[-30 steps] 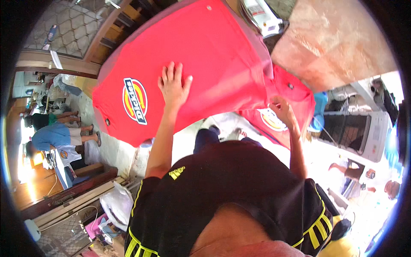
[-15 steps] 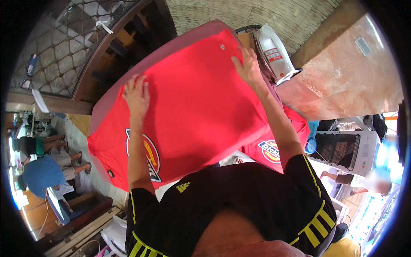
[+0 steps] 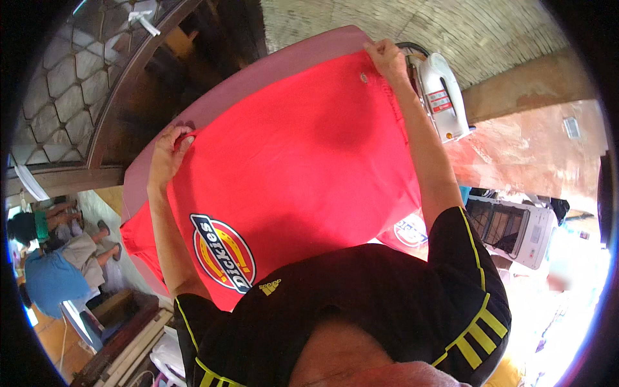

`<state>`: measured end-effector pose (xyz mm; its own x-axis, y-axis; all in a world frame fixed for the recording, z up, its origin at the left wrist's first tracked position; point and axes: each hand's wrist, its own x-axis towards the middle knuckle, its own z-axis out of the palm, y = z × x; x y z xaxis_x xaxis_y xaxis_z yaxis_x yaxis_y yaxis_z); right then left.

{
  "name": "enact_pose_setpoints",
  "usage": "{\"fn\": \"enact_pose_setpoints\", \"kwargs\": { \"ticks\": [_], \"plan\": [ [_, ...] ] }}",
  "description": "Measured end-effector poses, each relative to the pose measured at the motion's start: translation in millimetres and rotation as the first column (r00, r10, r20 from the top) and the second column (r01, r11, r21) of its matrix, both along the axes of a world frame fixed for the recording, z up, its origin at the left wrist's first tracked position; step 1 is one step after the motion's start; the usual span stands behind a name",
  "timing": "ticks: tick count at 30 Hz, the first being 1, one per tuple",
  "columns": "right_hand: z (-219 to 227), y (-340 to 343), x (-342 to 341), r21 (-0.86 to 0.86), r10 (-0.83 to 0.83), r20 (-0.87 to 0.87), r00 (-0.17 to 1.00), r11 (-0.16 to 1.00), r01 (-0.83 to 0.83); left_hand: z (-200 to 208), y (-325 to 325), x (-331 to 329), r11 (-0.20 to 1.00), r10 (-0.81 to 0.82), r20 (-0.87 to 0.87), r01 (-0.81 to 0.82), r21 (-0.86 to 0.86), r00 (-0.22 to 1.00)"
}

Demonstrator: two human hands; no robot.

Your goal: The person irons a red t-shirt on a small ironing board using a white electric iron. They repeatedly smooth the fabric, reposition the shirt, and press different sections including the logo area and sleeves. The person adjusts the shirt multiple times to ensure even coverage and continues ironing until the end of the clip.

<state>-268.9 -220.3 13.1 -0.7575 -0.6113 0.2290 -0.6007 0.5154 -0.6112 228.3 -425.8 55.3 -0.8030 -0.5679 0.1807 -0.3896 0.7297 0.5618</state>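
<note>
holding one red cloth [image 3: 303,148]: two hands [image 3: 169,155]

Black shirt [image 3: 361,290], yellow-striped sleeves [image 3: 480,316]

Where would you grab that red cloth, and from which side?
Probably by its far edge, near both ends, reaching over from the near side: the red cloth lies spread over the pinkish board, leaving that edge exposed. The left hand and right hand pinch there.

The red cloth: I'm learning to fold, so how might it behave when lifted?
The red cloth would probably flop, since it drapes over the mauve board. Its edge looks thin, suggesting little weight. With left hand and right hand pinching its far edge, it may sag.
</note>
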Motion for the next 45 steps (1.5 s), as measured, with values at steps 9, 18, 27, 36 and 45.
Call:
{"fn": "enact_pose_setpoints", "kwargs": {
  "ticks": [9,18,27,36,45],
  "plan": [
    [-5.2,12.0,-22.3,-0.405,0.05,0.115,0.992,0.914,0.0,-18.4,1.1,10.5,0.951,0.283,-0.156,-0.255,0.175,0.946],
    [-3.9,-6.8,13.8,-0.233,0.029,-0.245,0.969,0.969,-0.088,-24.6,5.0,2.0,0.94,0.335,-0.156,-0.34,-0.007,0.929],
    [-26.7,-1.6,-17.5,-0.498,0.096,-0.08,0.992,0.858,-0.123,-30.7,1.5,6.9,0.912,0.41,-0.149,-0.404,0.07,0.9],
    [1.8,-11.8,15.6,-0.155,0.118,-0.403,0.907,0.968,-0.195,-32.1,7.2,-11.6,0.741,0.5,-0.083,-0.476,-0.473,0.862],
    [11.0,-22.6,35.3,-0.113,0.137,-0.623,0.77,0.958,-0.263,-38.4,-4.2,-3.6,0.779,0.444,-0.098,-0.438,-0.448,0.89]
  ]
}}
